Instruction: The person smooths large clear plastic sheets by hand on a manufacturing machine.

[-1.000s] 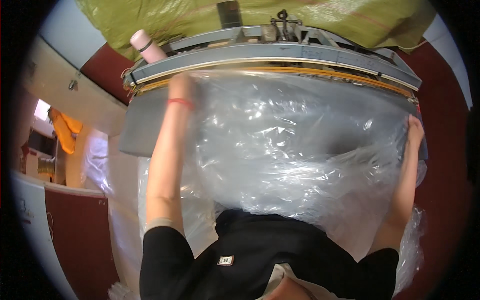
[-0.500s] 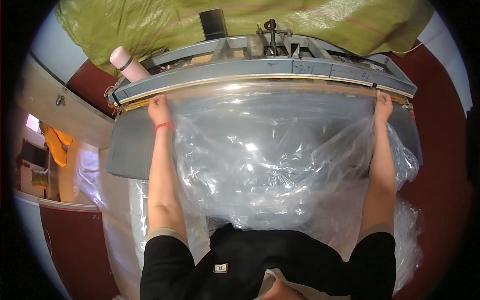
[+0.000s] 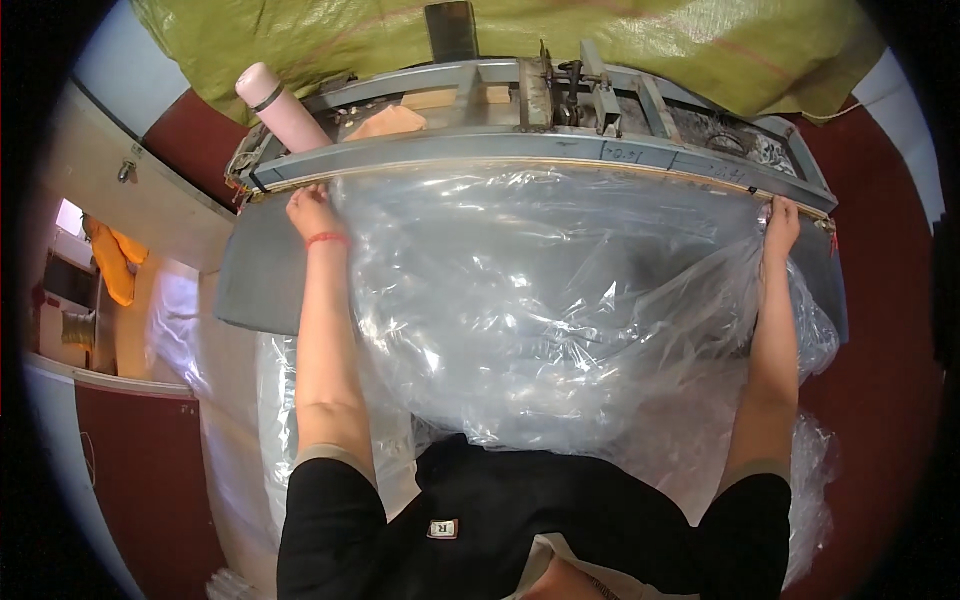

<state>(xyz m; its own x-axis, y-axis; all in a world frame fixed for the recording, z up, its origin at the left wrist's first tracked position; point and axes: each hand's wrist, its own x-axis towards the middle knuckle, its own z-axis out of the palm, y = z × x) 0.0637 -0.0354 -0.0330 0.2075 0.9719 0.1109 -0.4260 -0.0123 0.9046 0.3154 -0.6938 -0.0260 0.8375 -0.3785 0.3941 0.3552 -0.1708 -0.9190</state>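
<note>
A wide sheet of clear plastic film point(image 3: 520, 300) hangs wrinkled over a grey padded board point(image 3: 255, 270) in front of me. Its far edge runs under the long metal bar point(image 3: 450, 150) of a machine that looks like a heat sealer. My left hand point(image 3: 312, 212) is closed at the film's left corner, close against the bar. At the right corner, my right hand point(image 3: 783, 228) pinches the film just below the bar's end. Both arms are stretched forward, and the film spans the space between them.
A pink bottle point(image 3: 280, 108) leans at the machine's back left, near a dark phone-like slab point(image 3: 451, 32). Behind lies a yellow-green woven sheet point(image 3: 650, 50). An upright metal linkage point(image 3: 572, 90) stands mid-frame. A cabinet door point(image 3: 140, 190) with a lock is at the left.
The metal bar has come down toward the film's edge, covering the orange strip, and the linkage behind it has swung to another position. Both hands stay at the film's corners. The view has shifted slightly.
</note>
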